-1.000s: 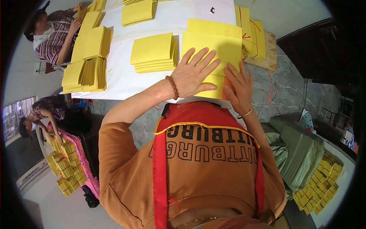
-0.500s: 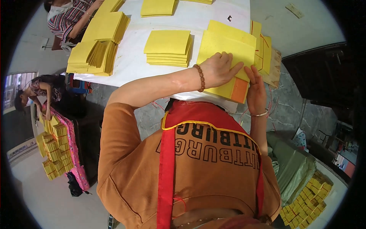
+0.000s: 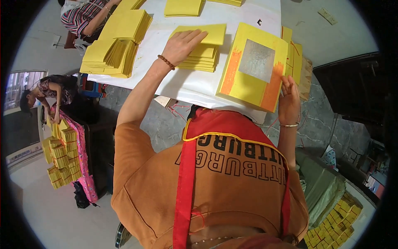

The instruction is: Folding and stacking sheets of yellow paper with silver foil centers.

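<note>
My left hand [image 3: 182,46], with a brown beaded bracelet on its wrist, grips the top folded yellow paper [image 3: 213,34] of a small stack [image 3: 201,62] in the middle of the white table. That paper is raised at an angle and shifted right; my thumb is hidden beneath it. To the right lies a thick pile of yellow paper [image 3: 244,89], its top sheet bearing a silver square [image 3: 257,60] and orange bands. Along the pile's right edge my right hand [image 3: 289,97] rests upright, fingers stretched and holding nothing.
Folded yellow paper bundles [image 3: 124,27] stand on the table's left, with others [image 3: 182,7] at the far side. Red-tied yellow bundles [image 3: 295,56] sit beyond the pile. A person [image 3: 85,16] sits far left; another [image 3: 45,93] bends over a pink-covered table [image 3: 81,143].
My left hand has moved left from the pile to the small stack and lifted its top paper. The pile's silver square is now uncovered. My right hand stays beside the pile.
</note>
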A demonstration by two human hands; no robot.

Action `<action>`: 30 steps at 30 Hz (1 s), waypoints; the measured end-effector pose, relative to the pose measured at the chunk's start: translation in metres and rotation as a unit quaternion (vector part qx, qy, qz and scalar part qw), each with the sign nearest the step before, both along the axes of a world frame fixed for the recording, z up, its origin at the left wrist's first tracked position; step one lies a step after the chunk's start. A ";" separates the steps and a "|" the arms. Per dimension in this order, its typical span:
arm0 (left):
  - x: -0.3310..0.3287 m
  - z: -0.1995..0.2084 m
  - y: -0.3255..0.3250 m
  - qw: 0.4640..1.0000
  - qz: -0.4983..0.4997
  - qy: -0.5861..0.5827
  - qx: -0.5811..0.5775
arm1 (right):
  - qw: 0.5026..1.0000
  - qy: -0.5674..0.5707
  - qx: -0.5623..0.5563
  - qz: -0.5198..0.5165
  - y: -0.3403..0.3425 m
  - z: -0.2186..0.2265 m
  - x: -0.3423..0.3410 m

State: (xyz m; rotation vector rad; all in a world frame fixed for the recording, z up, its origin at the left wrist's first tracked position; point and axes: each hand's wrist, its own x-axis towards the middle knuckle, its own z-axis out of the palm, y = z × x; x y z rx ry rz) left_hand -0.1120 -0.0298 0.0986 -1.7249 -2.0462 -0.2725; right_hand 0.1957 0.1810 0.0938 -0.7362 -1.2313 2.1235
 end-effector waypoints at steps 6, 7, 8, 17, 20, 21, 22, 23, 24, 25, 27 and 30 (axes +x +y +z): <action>-0.007 -0.073 -0.022 0.992 -0.003 -0.090 -0.085 | 0.999 -0.023 0.034 -0.011 0.001 -0.005 0.000; -0.009 -0.071 -0.021 0.991 -0.004 -0.107 -0.080 | 0.998 -0.024 0.046 -0.016 0.002 -0.008 0.001; -0.011 -0.070 -0.020 0.991 -0.004 -0.110 -0.080 | 0.998 -0.026 0.059 -0.021 0.002 -0.009 0.002; 0.014 -0.084 -0.016 0.962 0.083 -0.232 -0.118 | 0.992 -0.033 0.116 -0.030 0.001 -0.008 -0.002; 0.014 -0.089 -0.018 0.970 0.091 -0.193 -0.118 | 0.988 -0.052 0.139 -0.038 0.001 -0.008 -0.002; 0.013 -0.084 -0.017 0.967 0.081 -0.209 -0.121 | 0.988 -0.050 0.139 -0.040 0.002 -0.007 -0.002; 0.012 -0.078 -0.016 0.964 0.071 -0.225 -0.125 | 0.987 -0.045 0.149 -0.041 0.001 -0.007 -0.001; 0.007 -0.073 -0.015 0.964 0.069 -0.223 -0.126 | 0.986 -0.040 0.158 -0.042 0.001 -0.006 -0.001; 0.001 -0.067 -0.014 0.957 0.060 -0.246 -0.143 | 0.986 -0.039 0.157 -0.045 -0.001 -0.005 0.000; -0.003 -0.061 -0.013 0.948 0.051 -0.269 -0.160 | 0.982 -0.041 0.179 -0.040 -0.003 -0.003 0.000; -0.009 -0.047 -0.012 0.947 0.054 -0.266 -0.172 | 0.978 -0.043 0.199 -0.039 -0.006 -0.003 0.000; -0.014 -0.040 -0.010 0.954 0.052 -0.237 -0.176 | 0.967 -0.057 0.246 -0.021 -0.009 -0.004 0.003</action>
